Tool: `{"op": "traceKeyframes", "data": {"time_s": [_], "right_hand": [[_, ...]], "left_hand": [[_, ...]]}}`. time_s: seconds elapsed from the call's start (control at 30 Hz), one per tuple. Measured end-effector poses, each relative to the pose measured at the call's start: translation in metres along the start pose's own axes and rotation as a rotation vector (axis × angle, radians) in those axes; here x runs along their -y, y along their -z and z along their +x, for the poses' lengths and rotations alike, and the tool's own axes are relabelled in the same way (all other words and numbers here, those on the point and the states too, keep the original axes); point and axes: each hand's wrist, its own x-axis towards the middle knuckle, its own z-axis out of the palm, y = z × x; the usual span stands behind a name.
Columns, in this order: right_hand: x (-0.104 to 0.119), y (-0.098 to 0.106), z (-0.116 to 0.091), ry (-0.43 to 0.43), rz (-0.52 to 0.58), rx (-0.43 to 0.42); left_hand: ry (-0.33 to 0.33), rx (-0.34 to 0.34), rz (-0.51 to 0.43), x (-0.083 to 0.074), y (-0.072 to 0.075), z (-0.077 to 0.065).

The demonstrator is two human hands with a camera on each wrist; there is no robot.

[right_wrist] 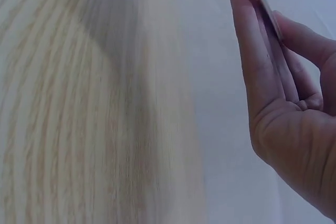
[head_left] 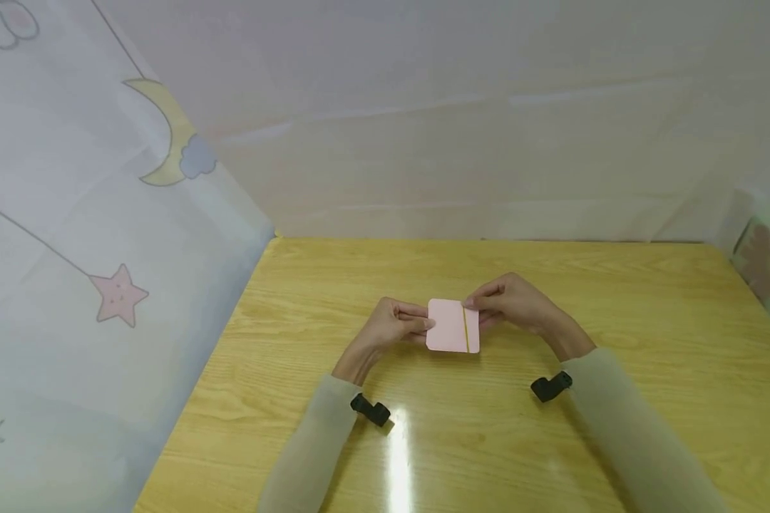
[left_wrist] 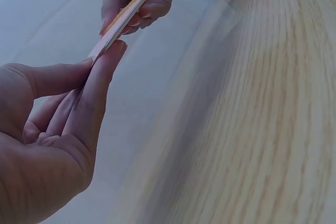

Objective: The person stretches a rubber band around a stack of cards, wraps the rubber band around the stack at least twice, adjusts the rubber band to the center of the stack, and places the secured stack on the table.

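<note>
Between the two hands is a thin pink square pad or card (head_left: 445,329) with rounded corners, held above the table. A narrow yellow band (head_left: 466,333) runs across it near its right side. My left hand (head_left: 385,329) pinches the left edge, thumb on the near face and fingers behind. At the upper right corner my right hand (head_left: 516,303) pinches it between thumb and fingers, close to the band. Seen nearly edge-on in the left wrist view, the pink pad (left_wrist: 119,29) looks only slightly thick. Its far face is hidden in the head view.
A wood-grain table (head_left: 321,278) spreads beneath both arms. Pale wall sheeting (head_left: 411,164) rises behind it, and a sheet printed with a moon (head_left: 167,135) and a star (head_left: 120,296) borders the left side. Each sleeve carries a small black wrist device (head_left: 372,411).
</note>
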Motion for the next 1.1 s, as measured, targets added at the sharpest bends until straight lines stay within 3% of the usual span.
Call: {"op": "traceKeyframes", "data": {"time_s": [0.5, 0.73, 1.1], "right_hand": [[0.006, -0.007, 0.005, -0.042, -0.09, -0.015], [0.01, -0.014, 0.012, -0.011, -0.179, 0.014], [0.007, -0.013, 0.013, -0.042, -0.104, 0.005]], "left_hand": [[-0.022, 0.029, 0.033, 0.0, -0.001, 0.0], [-0.054, 0.106, 0.067, 0.002, -0.007, 0.005], [-0.018, 0.064, 0.015, 0.001, -0.007, 0.005]]}}
